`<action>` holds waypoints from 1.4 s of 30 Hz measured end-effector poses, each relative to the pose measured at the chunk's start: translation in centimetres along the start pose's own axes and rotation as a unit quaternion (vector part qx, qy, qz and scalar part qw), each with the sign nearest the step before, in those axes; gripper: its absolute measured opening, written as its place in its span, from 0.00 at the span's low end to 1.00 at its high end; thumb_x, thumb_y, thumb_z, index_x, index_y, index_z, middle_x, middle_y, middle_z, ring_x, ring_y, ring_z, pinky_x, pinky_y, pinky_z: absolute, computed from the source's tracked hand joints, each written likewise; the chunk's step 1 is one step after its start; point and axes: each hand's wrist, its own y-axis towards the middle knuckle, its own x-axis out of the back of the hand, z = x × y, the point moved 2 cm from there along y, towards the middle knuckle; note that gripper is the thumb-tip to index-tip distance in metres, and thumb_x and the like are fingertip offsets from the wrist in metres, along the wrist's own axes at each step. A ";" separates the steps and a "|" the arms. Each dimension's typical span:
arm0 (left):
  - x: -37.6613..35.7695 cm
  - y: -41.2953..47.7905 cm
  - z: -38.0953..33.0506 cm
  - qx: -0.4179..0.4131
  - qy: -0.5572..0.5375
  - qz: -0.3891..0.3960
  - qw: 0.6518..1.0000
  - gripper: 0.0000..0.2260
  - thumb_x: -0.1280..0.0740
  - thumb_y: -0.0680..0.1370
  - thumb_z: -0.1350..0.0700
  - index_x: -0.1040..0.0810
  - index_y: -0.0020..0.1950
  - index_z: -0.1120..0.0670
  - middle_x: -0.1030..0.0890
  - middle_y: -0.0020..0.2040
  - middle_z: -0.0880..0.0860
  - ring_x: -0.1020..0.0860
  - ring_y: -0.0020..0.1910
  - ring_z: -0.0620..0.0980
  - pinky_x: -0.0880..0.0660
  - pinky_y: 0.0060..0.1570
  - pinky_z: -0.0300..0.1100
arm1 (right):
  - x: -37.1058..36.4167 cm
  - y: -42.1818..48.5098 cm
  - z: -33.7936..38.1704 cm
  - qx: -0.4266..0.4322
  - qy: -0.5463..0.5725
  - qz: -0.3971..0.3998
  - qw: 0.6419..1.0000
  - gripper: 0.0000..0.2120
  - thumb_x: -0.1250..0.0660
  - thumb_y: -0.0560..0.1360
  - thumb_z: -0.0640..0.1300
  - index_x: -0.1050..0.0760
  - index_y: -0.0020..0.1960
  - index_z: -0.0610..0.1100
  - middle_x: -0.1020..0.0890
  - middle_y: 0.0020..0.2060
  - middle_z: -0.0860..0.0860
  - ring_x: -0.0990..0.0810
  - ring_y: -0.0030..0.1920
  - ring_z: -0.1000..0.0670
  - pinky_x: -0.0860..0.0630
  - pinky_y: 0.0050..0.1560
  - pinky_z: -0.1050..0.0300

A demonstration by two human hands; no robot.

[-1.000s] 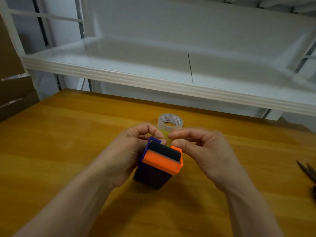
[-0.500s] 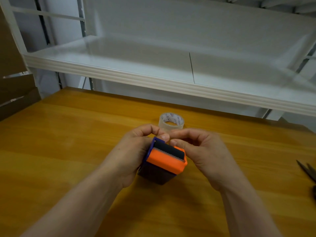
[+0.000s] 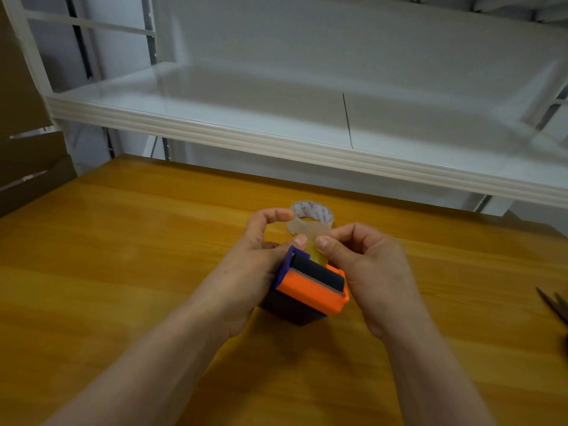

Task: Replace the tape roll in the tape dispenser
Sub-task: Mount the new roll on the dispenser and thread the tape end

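The left hand (image 3: 246, 272) covers the dispenser's (image 3: 310, 284) left side, and its base is lost in shadow. Beyond the fingers (image 3: 325, 242), the tape roll's (image 3: 312, 216) near rim is hidden; its print is too small to read. Far right, scissors (image 3: 554, 304) are cut off by the edge.

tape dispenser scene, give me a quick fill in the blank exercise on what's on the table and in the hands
1. The tape dispenser has a bright ______ front piece.
2. The clear tape roll sits on the wooden table, just ______ the dispenser as the camera sees it.
3. The left hand and right hand both touch the ______.
4. At the table's far right edge lie dark ______.

Missing words: orange; behind; dispenser; scissors
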 end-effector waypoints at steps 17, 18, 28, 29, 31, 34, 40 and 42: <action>0.2 0.6 0.1 -0.064 0.125 0.134 0.981 0.40 0.32 0.58 0.23 0.27 0.52 0.56 0.19 0.40 0.41 0.20 0.40 0.41 0.23 0.41 0.34 | 0.5 0.8 -0.8 -0.091 0.113 -0.090 0.985 0.06 0.29 0.78 0.38 0.20 0.43 0.44 0.16 0.41 0.51 0.19 0.40 0.55 0.23 0.38 0.59; 0.4 0.6 0.3 -0.058 0.132 0.145 0.979 0.41 0.28 0.57 0.25 0.27 0.54 0.57 0.18 0.42 0.43 0.19 0.43 0.43 0.21 0.44 0.36 | 0.6 0.8 -0.8 -0.090 0.114 -0.093 0.985 0.06 0.29 0.78 0.38 0.20 0.43 0.44 0.16 0.41 0.50 0.18 0.39 0.56 0.22 0.36 0.62; 0.1 0.1 -0.2 -0.049 0.093 0.112 0.988 0.22 0.21 0.65 0.47 0.23 0.52 0.56 0.16 0.42 0.43 0.17 0.42 0.39 0.23 0.41 0.31 | 1.5 0.8 -0.2 -0.005 0.058 -0.167 0.984 0.08 0.28 0.78 0.40 0.20 0.41 0.48 0.17 0.37 0.54 0.19 0.35 0.60 0.24 0.35 0.65; 0.2 0.1 -0.2 -0.046 0.082 0.107 0.990 0.25 0.22 0.64 0.47 0.23 0.55 0.57 0.15 0.43 0.44 0.16 0.42 0.41 0.23 0.40 0.31 | 1.7 0.7 0.0 0.013 0.044 -0.171 0.984 0.08 0.27 0.78 0.41 0.20 0.41 0.49 0.17 0.37 0.54 0.19 0.37 0.59 0.23 0.36 0.62; 0.2 0.1 -0.1 -0.041 0.072 0.089 0.993 0.27 0.22 0.64 0.46 0.24 0.58 0.56 0.15 0.45 0.46 0.15 0.43 0.42 0.22 0.38 0.32 | 1.8 0.6 0.3 0.044 0.012 -0.173 0.984 0.08 0.27 0.77 0.42 0.20 0.40 0.51 0.16 0.39 0.53 0.16 0.43 0.54 0.20 0.40 0.57; 0.2 0.0 -0.1 -0.033 0.070 0.089 0.993 0.28 0.23 0.65 0.43 0.25 0.61 0.53 0.14 0.47 0.46 0.14 0.45 0.44 0.22 0.39 0.33 | 1.7 0.4 0.7 0.072 -0.020 -0.168 0.983 0.07 0.25 0.76 0.44 0.18 0.41 0.52 0.14 0.42 0.53 0.15 0.49 0.50 0.16 0.51 0.45; 0.0 -0.3 -0.3 -0.014 0.096 0.122 0.988 0.42 0.26 0.58 0.27 0.23 0.65 0.49 0.15 0.57 0.50 0.15 0.53 0.48 0.21 0.46 0.37 | 1.8 0.3 1.1 0.080 -0.030 -0.143 0.986 0.08 0.25 0.75 0.43 0.17 0.39 0.52 0.13 0.39 0.54 0.15 0.46 0.52 0.16 0.50 0.45; -0.1 -0.5 -0.4 0.000 0.087 0.135 0.987 0.43 0.25 0.58 0.28 0.24 0.66 0.49 0.15 0.58 0.50 0.15 0.55 0.50 0.21 0.48 0.39 | 1.8 0.4 1.1 0.076 -0.018 -0.136 0.988 0.08 0.24 0.75 0.43 0.17 0.38 0.53 0.13 0.39 0.55 0.15 0.44 0.53 0.16 0.48 0.49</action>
